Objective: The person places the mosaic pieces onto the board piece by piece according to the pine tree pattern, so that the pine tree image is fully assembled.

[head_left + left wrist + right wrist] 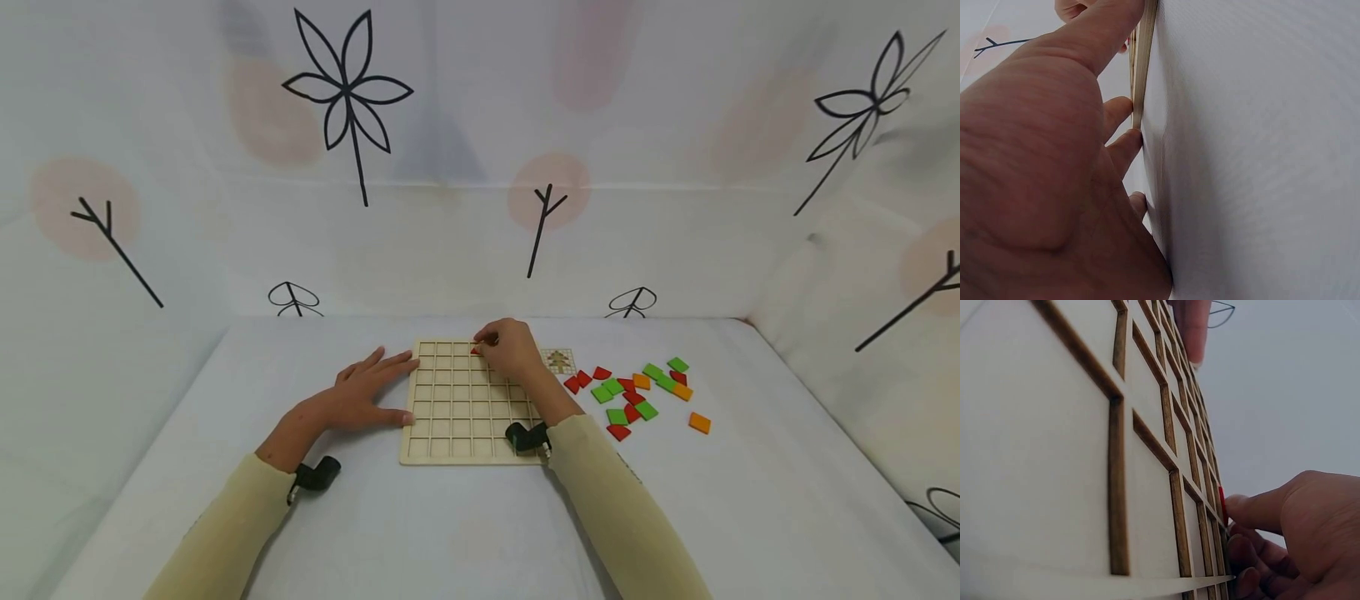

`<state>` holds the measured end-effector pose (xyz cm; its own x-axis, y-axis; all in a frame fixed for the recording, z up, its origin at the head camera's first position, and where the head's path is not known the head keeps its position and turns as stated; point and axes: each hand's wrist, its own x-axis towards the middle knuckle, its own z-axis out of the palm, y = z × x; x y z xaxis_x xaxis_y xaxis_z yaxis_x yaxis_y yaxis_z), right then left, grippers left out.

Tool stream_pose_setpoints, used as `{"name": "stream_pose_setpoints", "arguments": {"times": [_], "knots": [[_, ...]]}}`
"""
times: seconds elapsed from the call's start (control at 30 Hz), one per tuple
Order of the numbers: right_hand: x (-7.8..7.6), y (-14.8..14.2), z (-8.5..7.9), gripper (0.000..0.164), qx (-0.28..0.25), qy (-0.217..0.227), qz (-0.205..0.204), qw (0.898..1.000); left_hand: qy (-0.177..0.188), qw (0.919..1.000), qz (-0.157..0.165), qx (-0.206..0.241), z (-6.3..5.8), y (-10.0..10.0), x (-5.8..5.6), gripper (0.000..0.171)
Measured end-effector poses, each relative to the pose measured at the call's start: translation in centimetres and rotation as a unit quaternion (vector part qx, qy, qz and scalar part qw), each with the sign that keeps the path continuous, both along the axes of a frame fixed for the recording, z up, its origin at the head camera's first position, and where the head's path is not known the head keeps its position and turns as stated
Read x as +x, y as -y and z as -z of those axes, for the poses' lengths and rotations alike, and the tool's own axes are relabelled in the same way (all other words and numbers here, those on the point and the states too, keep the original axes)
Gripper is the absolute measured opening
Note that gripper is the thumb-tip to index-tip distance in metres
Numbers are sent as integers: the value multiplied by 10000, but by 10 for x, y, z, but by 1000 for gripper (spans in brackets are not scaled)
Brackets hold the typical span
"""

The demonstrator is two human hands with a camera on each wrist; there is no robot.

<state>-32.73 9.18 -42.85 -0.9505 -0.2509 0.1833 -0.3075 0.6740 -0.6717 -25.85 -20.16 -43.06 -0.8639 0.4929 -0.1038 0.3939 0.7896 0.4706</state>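
Observation:
A pale wooden grid board point(442, 410) with raised slats between its square cells lies on the table. My left hand point(367, 396) is spread flat at the board's left edge, thumb and fingertips against that edge. Over the far row of cells, my right hand point(512, 354) pinches a small red piece point(476, 351) between thumb and fingers. In the right wrist view the red piece point(1223, 505) shows as a thin edge under the thumb, right at the slats. The right forearm hides part of the board's right side.
A small card with a printed tree-like figure on a grid point(558, 361) lies by the board's far right corner. Scattered to the right are several green squares point(617, 417), orange squares point(700, 422) and red quarter-round pieces point(618, 432). A patterned cloth point(450, 242) rises behind the table.

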Motion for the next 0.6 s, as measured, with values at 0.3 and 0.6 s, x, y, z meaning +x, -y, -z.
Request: {"name": "stream_pose_setpoints", "arguments": {"times": [0.3, 0.6], "knots": [[-1, -1, -1, 18, 123, -121, -48, 9998, -22, 10000, 15, -5, -1, 0, 0, 95], [10, -14, -22, 19, 125, -89, -212, 9997, 11, 10000, -5, -13, 1, 1, -1, 96]]}}
